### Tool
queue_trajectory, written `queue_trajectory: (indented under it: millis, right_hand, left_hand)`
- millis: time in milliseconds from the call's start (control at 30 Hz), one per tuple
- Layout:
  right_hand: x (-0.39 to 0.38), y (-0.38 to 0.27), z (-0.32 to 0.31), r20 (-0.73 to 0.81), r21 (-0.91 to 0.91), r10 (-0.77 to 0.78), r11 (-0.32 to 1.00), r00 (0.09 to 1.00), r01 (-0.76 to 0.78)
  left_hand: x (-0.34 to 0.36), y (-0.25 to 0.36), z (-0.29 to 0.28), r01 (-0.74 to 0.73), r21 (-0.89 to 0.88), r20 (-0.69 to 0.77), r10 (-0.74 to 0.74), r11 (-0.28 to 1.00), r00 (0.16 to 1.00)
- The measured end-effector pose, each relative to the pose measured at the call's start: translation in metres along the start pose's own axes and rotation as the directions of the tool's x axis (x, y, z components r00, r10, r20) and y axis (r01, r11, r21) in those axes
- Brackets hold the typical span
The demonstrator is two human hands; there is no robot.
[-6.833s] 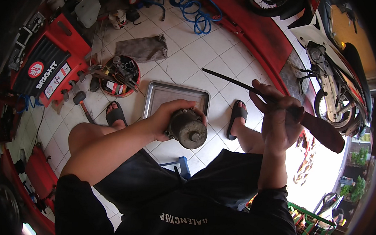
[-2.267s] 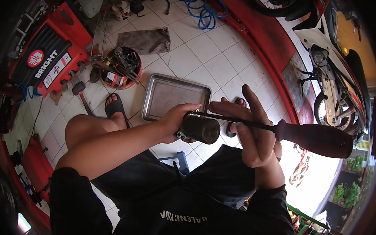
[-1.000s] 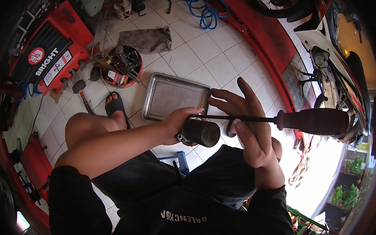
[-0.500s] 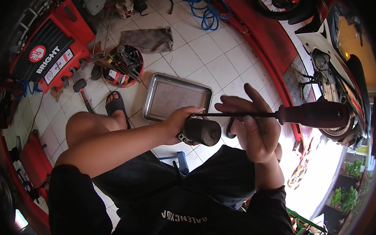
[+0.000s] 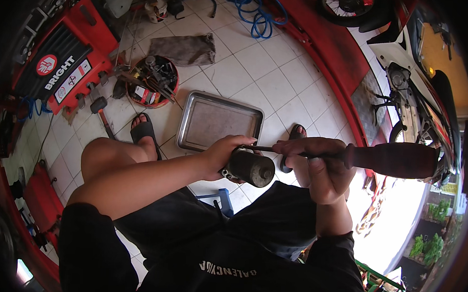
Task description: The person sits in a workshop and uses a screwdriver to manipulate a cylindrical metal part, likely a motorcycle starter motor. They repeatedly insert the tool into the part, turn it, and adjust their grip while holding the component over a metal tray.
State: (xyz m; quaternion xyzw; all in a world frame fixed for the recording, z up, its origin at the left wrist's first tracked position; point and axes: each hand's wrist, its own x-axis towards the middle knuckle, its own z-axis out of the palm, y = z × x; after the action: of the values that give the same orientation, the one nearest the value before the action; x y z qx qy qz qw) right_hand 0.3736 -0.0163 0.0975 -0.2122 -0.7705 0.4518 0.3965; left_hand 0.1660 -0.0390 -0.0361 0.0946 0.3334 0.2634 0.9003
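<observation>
My left hand [image 5: 224,155] grips a dark, cylindrical starter motor [image 5: 255,168] above my lap, its rounded end with a small boss facing right. A light metal flange shows at its lower left side. My right hand [image 5: 325,169] is closed around the shaft of a long screwdriver [image 5: 392,159], whose thick dark red handle points right. The shaft runs left to the top of the motor, beside my left fingers. The tip is hidden there, so I cannot tell what it bears on.
Beyond my hands a shallow metal tray [image 5: 223,99] lies on the tiled floor. A red tub [image 5: 173,87] of tools and parts stands left of it, near a mallet [image 5: 99,106] and a grey rag [image 5: 186,49]. Motorcycles [image 5: 401,81] and a red lift [image 5: 323,50] are at right.
My right hand has closed from spread fingers onto the screwdriver's shaft and moved slightly down. The screwdriver's handle has dropped a little. My left hand and the motor have barely moved.
</observation>
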Motion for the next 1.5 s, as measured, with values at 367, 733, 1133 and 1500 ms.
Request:
queue_trajectory:
  millis: [367,733,1133,1500]
  right_hand:
    - [-0.009,-0.001,0.012,-0.111,0.006,-0.027,1.000,0.993,0.028]
    - [0.017,-0.020,0.011,0.106,-0.095,0.099,0.991,0.989,-0.089]
    - [0.061,-0.067,-0.003,-0.061,0.114,0.177,0.979,0.982,-0.169]
    - [0.049,-0.148,-0.028,-0.009,-0.728,-0.302,0.655,0.953,0.201]
  left_hand:
    - [-0.003,0.013,0.002,-0.137,0.200,0.019,0.136,0.970,0.991]
    - [0.004,0.017,-0.007,-0.056,0.030,0.040,0.055,0.998,0.998]
    - [0.011,0.031,0.007,-0.049,-0.126,0.297,0.085,0.991,0.951]
    - [0.002,0.027,0.009,-0.181,0.087,0.078,0.175,0.980,0.982]
